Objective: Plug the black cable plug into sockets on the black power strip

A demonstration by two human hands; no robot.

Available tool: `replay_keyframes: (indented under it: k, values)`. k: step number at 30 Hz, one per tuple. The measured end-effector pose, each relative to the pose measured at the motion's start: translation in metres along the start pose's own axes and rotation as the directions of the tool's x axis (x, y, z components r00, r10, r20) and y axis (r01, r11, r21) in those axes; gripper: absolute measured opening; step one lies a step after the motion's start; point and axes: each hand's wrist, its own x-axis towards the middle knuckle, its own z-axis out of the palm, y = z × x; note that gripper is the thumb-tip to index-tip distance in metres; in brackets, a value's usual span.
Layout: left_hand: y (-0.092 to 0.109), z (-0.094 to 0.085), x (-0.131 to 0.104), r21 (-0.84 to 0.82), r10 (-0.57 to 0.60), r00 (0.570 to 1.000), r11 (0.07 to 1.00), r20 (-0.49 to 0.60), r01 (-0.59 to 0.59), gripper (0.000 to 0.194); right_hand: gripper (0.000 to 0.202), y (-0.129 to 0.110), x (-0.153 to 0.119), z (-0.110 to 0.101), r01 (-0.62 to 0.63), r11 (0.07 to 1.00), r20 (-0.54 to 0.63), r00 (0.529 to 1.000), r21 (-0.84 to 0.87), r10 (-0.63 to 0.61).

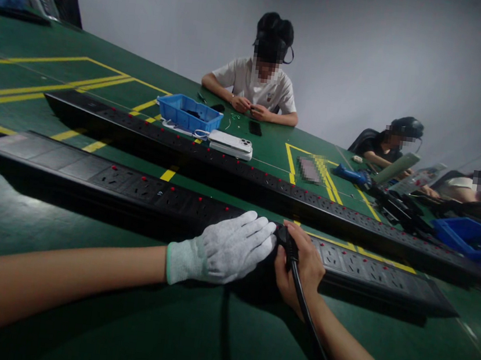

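A long black power strip (155,196) with sockets and red lights or switches lies across the green table in front of me. My left hand (236,246), in a grey-white glove with a green cuff, rests flat on the strip's middle, fingers stretched out and side by side. Just right of it, my bare right hand (302,263) grips a black plug (287,245) at the strip's top face. A black cable (308,320) runs from the plug down toward the lower right. The plug's pins are hidden.
Behind lies a second long black strip (262,182). Beyond it are a blue tray (189,113), a white phone (230,144) on a white object and yellow tape lines. A person (256,85) sits opposite; others sit at right near a blue bin (474,241).
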Motion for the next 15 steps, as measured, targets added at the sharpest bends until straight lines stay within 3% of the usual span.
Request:
replay_keyframes:
  k: [8,15]
  values:
    - [0.0001,0.0011,-0.0004,-0.024,-0.006,1.000,1.000,-0.015,0.006,0.045,0.046,-0.0010,0.0013,-0.0007,-0.003,1.000,-0.004,1.000,-0.002,0.003]
    - [0.0005,0.0035,-0.0020,-0.016,-0.021,0.995,1.000,-0.094,0.020,0.044,0.048,-0.0011,0.0015,-0.0010,0.001,1.000,0.001,1.000,0.010,-0.001]
